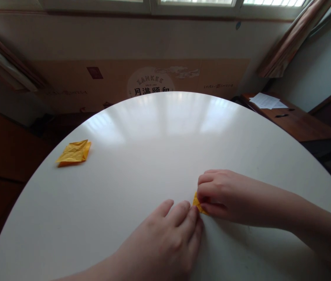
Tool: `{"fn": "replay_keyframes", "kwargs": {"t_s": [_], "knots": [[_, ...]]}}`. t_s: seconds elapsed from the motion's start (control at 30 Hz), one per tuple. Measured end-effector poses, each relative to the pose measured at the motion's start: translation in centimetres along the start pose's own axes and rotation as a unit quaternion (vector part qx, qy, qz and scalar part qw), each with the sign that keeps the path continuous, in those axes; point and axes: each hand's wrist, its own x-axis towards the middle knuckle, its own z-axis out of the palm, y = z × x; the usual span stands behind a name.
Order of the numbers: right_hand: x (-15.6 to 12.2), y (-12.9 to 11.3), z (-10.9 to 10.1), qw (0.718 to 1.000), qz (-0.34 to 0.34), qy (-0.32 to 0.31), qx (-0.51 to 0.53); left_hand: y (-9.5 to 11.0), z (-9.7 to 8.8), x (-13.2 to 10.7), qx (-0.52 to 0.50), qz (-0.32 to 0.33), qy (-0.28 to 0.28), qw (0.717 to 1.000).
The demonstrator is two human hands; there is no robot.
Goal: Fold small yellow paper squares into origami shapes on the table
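Observation:
A small piece of yellow paper (pixel 196 202) lies on the round white table (pixel 153 148), mostly hidden under my hands. My right hand (pixel 226 197) has its fingers curled and pinches the paper at its edge. My left hand (pixel 168 242) rests on the table with fingers together, their tips touching the same paper. A second, folded yellow paper (pixel 74 153) lies alone at the table's left side, far from both hands.
A large cardboard sheet with printed lettering (pixel 150 84) leans against the wall behind the table. At the right stands a wooden side table (pixel 297 121) with white sheets (pixel 266 101) and a pen (pixel 281 115). Curtains hang at both upper corners.

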Motion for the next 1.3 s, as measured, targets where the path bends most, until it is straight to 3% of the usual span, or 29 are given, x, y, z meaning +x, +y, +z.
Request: {"fn": "replay_keyframes", "kwargs": {"t_s": [0.5, 0.73, 0.9, 1.17, 1.3], "knots": [[-0.2, 0.4, -0.3, 1.0, -0.02, -0.013, 0.017, -0.3, -0.3, 0.4, -0.084, -0.019, -0.008, 0.996], [-0.1, 0.4, -0.5, 0.999, -0.02, -0.025, 0.025, -0.7, -1.6, 0.6, -0.13, -0.029, -0.036, 0.99], [0.0, 0.4, -0.5, 0.999, -0.027, -0.019, 0.028, -1.5, -1.2, 0.8, -0.152, -0.006, -0.054, 0.987], [0.1, 0.6, -0.2, 1.0, -0.024, 0.008, 0.013, -1.1, -1.1, 0.7, -0.124, -0.035, -0.037, 0.991], [-0.7, 0.8, -1.3, 0.997, 0.011, 0.069, -0.021, -0.8, -1.5, 0.4, -0.12, -0.044, -0.046, 0.991]]}}
